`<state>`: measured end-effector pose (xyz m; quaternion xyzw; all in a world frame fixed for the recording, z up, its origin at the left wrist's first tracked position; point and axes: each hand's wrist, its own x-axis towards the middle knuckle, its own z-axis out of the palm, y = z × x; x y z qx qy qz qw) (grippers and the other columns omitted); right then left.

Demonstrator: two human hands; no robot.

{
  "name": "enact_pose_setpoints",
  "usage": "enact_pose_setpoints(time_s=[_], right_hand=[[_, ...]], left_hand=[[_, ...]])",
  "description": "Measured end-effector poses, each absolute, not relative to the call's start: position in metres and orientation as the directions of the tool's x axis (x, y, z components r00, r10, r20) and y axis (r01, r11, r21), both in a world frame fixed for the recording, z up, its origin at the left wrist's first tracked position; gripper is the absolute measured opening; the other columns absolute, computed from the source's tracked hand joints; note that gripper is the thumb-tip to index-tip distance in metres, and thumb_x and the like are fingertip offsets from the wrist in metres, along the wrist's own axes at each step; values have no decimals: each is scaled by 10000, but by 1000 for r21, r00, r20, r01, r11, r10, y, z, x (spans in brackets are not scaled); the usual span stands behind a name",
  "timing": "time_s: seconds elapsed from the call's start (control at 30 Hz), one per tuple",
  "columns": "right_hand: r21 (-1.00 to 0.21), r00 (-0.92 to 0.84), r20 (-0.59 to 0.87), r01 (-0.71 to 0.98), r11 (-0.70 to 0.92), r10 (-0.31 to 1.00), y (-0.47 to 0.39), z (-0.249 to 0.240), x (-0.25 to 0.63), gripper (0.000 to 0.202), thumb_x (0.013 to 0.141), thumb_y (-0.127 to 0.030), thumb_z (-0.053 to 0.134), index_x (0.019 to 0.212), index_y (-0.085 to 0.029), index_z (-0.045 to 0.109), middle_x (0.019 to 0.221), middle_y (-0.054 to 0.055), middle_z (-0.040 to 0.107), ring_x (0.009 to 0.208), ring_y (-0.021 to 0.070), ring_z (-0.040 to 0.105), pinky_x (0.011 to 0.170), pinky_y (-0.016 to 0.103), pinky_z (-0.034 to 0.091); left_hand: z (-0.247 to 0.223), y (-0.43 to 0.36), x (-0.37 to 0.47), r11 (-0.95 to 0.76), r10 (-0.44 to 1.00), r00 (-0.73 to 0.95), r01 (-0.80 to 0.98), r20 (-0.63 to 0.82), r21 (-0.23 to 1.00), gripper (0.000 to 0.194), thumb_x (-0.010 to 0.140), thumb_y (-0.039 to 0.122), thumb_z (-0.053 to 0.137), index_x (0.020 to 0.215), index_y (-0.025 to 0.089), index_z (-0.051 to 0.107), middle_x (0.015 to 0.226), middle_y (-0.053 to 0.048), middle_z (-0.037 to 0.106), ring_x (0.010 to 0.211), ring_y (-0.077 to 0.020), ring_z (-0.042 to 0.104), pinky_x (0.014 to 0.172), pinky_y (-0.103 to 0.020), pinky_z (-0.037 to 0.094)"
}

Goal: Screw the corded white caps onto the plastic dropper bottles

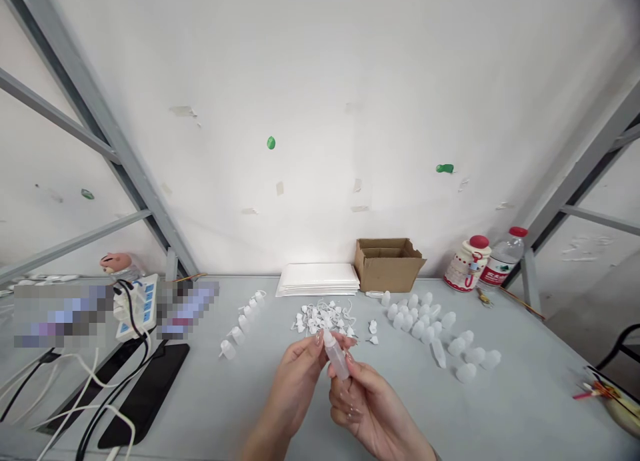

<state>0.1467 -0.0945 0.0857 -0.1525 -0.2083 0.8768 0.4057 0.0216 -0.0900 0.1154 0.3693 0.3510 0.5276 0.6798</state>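
Note:
A small translucent plastic squeeze bottle point(337, 358) is held tilted above the table between my hands. My right hand point(363, 401) is closed around its lower body with thumb and fingers. My left hand point(305, 367) pinches at the bottle's white cap point(328, 337); its fingertips partly hide how the cap sits. Just beyond lies a pile of small white caps with thin straps point(323, 316). A couple of loose caps point(373, 327) lie to the right of it. Further right stand many similar bottles point(420, 327), with a few on their sides. Several capped bottles point(236, 334) form a slanting row at left.
Against the wall are a stack of white boards point(318, 279) and an open cardboard box point(390, 274). A decorated jar point(465, 264) and a red-capped water bottle point(504, 257) stand at back right. A power strip point(137, 307), cables and a black phone-like slab point(146, 394) occupy the left.

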Motion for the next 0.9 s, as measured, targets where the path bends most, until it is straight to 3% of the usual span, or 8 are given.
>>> enact_pose_setpoints(time_s=[0.2, 0.4, 0.73, 0.9], right_hand=[[-510, -606, -94, -652, -561, 790, -96, 86, 147, 305, 789, -383, 624, 775, -82, 673, 471, -26, 488, 397, 40, 339, 434, 188, 230], [-425, -651, -89, -659, -620, 754, -95, 86, 147, 269, 732, -383, 684, 729, -115, 665, 469, -61, 417, 391, 26, 275, 433, 165, 229], [-282, -728, -96, -634, -720, 679, -94, 93, 147, 281, 686, -327, 738, 736, -69, 640, 476, -93, 311, 404, 18, 206, 414, 116, 220], [-316, -744, -59, -618, -720, 665, -94, 93, 146, 279, 743, -357, 674, 746, -85, 615, 477, -80, 355, 381, 24, 197, 404, 130, 217]], left_hand=[[112, -89, 25, 147, 985, 144, -443, -91, 884, 271, 752, 393, 627, 854, 158, 714, 953, -97, 702, 1007, -255, 575, 937, -374, 377], [109, -90, 26, 176, 971, 233, -519, -60, 836, 268, 765, 377, 615, 856, 143, 709, 954, -112, 685, 1053, -273, 549, 934, -377, 377], [108, -93, 27, 220, 959, 277, -598, -60, 771, 238, 800, 319, 579, 910, 146, 700, 974, -97, 679, 1112, -274, 524, 997, -380, 336], [110, -94, 25, 237, 950, 310, -629, -41, 740, 295, 856, 320, 469, 955, 142, 684, 1020, -107, 669, 1129, -273, 504, 984, -378, 342]])
